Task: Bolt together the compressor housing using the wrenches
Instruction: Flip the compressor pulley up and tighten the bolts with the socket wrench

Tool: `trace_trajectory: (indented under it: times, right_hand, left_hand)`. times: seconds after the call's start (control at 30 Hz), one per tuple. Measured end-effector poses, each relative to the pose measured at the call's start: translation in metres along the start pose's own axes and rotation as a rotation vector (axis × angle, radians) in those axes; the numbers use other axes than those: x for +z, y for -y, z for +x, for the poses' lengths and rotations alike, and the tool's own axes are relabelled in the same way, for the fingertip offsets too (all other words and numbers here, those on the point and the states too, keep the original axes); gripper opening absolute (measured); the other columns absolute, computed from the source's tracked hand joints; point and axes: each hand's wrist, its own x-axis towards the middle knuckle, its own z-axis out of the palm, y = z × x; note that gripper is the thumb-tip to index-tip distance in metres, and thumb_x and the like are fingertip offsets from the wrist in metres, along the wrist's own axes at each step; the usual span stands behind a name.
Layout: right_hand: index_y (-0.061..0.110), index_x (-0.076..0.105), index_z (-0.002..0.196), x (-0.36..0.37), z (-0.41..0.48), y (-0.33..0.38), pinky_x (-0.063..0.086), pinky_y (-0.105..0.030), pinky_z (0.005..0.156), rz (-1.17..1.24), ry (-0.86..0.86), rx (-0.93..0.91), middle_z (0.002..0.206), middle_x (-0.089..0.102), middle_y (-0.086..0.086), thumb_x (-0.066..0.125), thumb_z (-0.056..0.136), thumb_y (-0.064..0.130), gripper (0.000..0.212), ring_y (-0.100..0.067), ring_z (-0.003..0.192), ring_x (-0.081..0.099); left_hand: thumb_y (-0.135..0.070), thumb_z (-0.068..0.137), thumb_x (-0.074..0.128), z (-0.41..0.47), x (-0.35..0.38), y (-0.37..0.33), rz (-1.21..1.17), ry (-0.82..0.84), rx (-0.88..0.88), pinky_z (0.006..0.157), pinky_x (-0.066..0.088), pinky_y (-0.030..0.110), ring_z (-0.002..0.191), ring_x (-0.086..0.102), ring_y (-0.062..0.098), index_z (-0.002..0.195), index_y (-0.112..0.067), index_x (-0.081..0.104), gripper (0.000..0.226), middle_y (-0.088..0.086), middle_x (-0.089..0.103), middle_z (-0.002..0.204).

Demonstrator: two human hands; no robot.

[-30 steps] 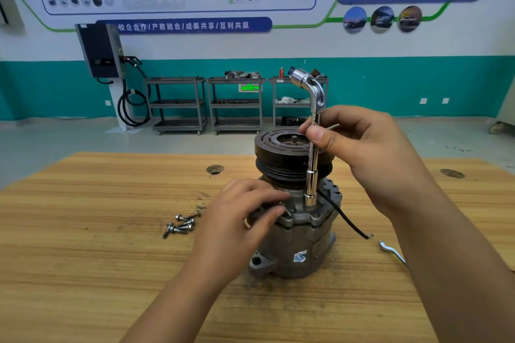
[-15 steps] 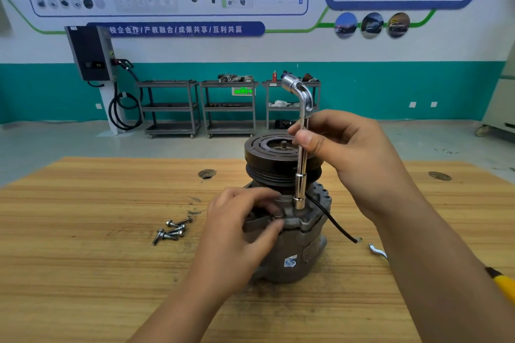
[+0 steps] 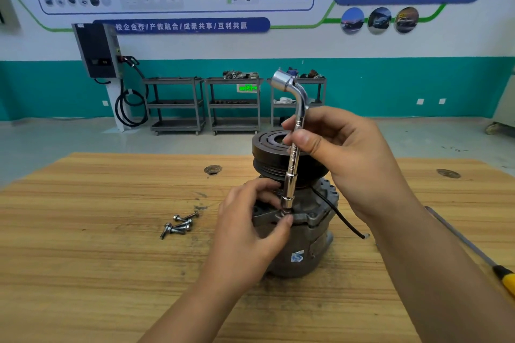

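My right hand (image 3: 354, 164) pinches the wrench (image 3: 292, 153); left hand (image 3: 250, 231) pinches the bolt (image 3: 284, 213). I'd keep the socket square, at frame centre.

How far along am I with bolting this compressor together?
Early to midway. In hand: your right hand holds the L-shaped socket wrench upright on a bolt at the compressor housing flange, left hand steadying. Left: several loose bolts on the table.
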Motion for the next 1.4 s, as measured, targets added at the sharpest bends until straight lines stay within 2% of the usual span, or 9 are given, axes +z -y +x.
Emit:
trace_trajectory:
  times: [0.23, 0.4, 0.53, 0.67, 0.77, 0.9, 1.03, 1.23, 1.4]
  right_hand:
    - [0.029, 0.069, 0.081, -0.002, 0.000, -0.002, 0.051, -0.016, 0.073, -0.034, 0.005, 0.025, 0.080, 0.073, 0.006, 0.065, 0.084, 0.008, 0.022, -0.007, 0.082, 0.068]
    - [0.030, 0.070, 0.080, -0.004, 0.000, -0.001, 0.049, -0.012, 0.068, -0.029, 0.043, 0.046, 0.080, 0.073, 0.006, 0.063, 0.079, 0.020, 0.012, -0.006, 0.081, 0.068]
    - [0.028, 0.068, 0.083, -0.004, 0.000, -0.001, 0.047, -0.009, 0.064, -0.042, 0.067, 0.050, 0.077, 0.073, 0.009, 0.061, 0.087, 0.008, 0.022, 0.000, 0.077, 0.067]
    - [0.026, 0.067, 0.084, -0.001, 0.000, -0.002, 0.049, -0.011, 0.064, -0.019, 0.046, 0.054, 0.075, 0.073, 0.008, 0.060, 0.087, 0.006, 0.021, -0.001, 0.074, 0.068]
    - [0.026, 0.067, 0.084, 0.001, 0.000, -0.003, 0.052, -0.015, 0.068, -0.018, 0.021, 0.055, 0.076, 0.073, 0.007, 0.062, 0.086, 0.008, 0.019, -0.003, 0.077, 0.069]
    - [0.027, 0.067, 0.083, 0.007, -0.002, -0.006, 0.056, -0.028, 0.078, -0.052, -0.044, 0.050, 0.082, 0.073, -0.001, 0.066, 0.084, 0.011, 0.016, -0.013, 0.083, 0.069]
    - [0.027, 0.066, 0.081, 0.005, -0.001, -0.006, 0.056, -0.033, 0.080, -0.098, -0.050, 0.057, 0.085, 0.071, -0.005, 0.067, 0.084, 0.014, 0.014, -0.017, 0.084, 0.068]
    - [0.025, 0.065, 0.082, 0.000, 0.000, -0.005, 0.054, -0.019, 0.067, -0.065, 0.010, 0.090, 0.078, 0.074, 0.004, 0.064, 0.085, 0.014, 0.011, -0.006, 0.077, 0.070]
    - [0.025, 0.066, 0.089, -0.004, 0.000, -0.004, 0.050, -0.012, 0.070, -0.099, 0.100, 0.118, 0.080, 0.075, 0.009, 0.059, 0.089, 0.012, 0.015, -0.002, 0.082, 0.070]
  left_hand:
    - [-0.034, 0.073, 0.063, 0.000, 0.000, 0.002, -0.001, 0.007, 0.023, 0.083, 0.041, 0.027, 0.100, 0.049, 0.002, 0.097, -0.048, 0.052, 0.030, -0.030, 0.056, 0.099]
    - [-0.045, 0.072, 0.055, 0.000, 0.000, 0.004, 0.011, 0.008, 0.051, 0.082, 0.038, 0.017, 0.101, 0.048, 0.001, 0.095, -0.054, 0.052, 0.025, -0.031, 0.054, 0.102]
    - [-0.043, 0.074, 0.054, -0.001, 0.000, 0.005, 0.027, 0.000, 0.070, 0.079, 0.035, 0.008, 0.101, 0.047, -0.003, 0.090, -0.050, 0.053, 0.018, -0.035, 0.053, 0.103]
    - [-0.044, 0.074, 0.055, 0.000, 0.001, 0.006, 0.027, -0.005, 0.082, 0.078, 0.035, 0.009, 0.100, 0.047, -0.002, 0.088, -0.049, 0.054, 0.015, -0.034, 0.054, 0.103]
    - [-0.045, 0.074, 0.055, 0.000, 0.002, 0.008, 0.030, -0.009, 0.082, 0.078, 0.036, 0.011, 0.099, 0.047, 0.000, 0.088, -0.047, 0.054, 0.015, -0.030, 0.056, 0.102]
    - [-0.040, 0.074, 0.064, 0.000, 0.002, 0.009, -0.002, -0.029, 0.062, 0.083, 0.034, 0.004, 0.108, 0.047, -0.003, 0.091, -0.046, 0.055, 0.021, -0.026, 0.050, 0.107]
    - [-0.042, 0.073, 0.064, 0.001, 0.000, 0.008, -0.024, -0.021, 0.058, 0.085, 0.034, 0.004, 0.109, 0.047, -0.005, 0.092, -0.045, 0.057, 0.020, -0.026, 0.049, 0.107]
    - [-0.038, 0.073, 0.066, 0.002, -0.002, 0.007, -0.048, -0.003, 0.047, 0.083, 0.033, 0.004, 0.106, 0.049, -0.002, 0.088, -0.044, 0.058, 0.018, -0.022, 0.051, 0.103]
    - [-0.032, 0.072, 0.069, 0.003, -0.002, 0.008, -0.058, 0.006, 0.024, 0.082, 0.034, 0.004, 0.103, 0.050, -0.002, 0.081, -0.039, 0.062, 0.014, -0.017, 0.052, 0.100]
